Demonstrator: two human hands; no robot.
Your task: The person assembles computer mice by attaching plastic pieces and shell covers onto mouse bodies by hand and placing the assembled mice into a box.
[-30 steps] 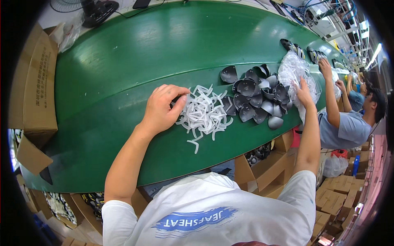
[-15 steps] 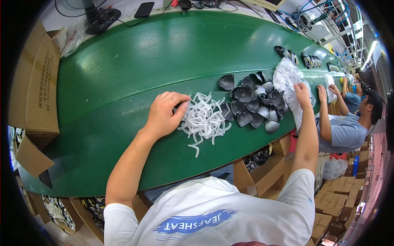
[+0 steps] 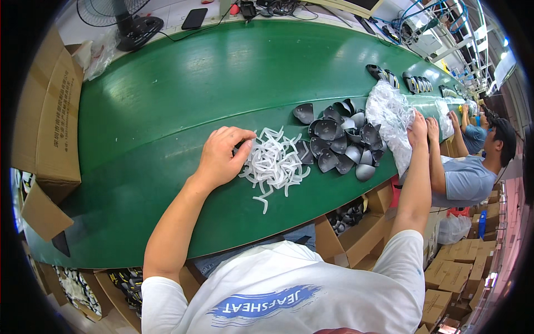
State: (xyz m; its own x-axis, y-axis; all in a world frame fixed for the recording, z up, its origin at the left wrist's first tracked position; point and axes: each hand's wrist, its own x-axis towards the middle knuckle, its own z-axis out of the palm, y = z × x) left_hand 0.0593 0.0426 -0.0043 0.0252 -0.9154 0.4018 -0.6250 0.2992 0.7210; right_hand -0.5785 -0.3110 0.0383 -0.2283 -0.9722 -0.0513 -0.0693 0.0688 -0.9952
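A loose pile of short, bent white plastic strips [image 3: 273, 161] lies on the green table. At its left edge, my left hand [image 3: 225, 155] has its fingers curled and the thumb near the index finger. Something dark shows between them, too small to make out. My right hand [image 3: 418, 132] is closed at the right edge of a crumpled clear plastic bag [image 3: 386, 108], its fingertips on the film. Between the strips and the bag sits a heap of dark grey, curved shells [image 3: 328, 131], some showing their hollow insides.
A cardboard box [image 3: 50, 117] stands at the left. Along the back are a fan [image 3: 136, 30] and a phone [image 3: 194, 18]. Rows of black-and-yellow parts [image 3: 417, 83] lie farther right. A co-worker [image 3: 470, 172] sits close by my right arm. Open boxes [image 3: 356, 236] stand below the front edge.
My right hand has moved a little right along the plastic bag, closer to the co-worker's hands. My left hand stays beside the white strips.
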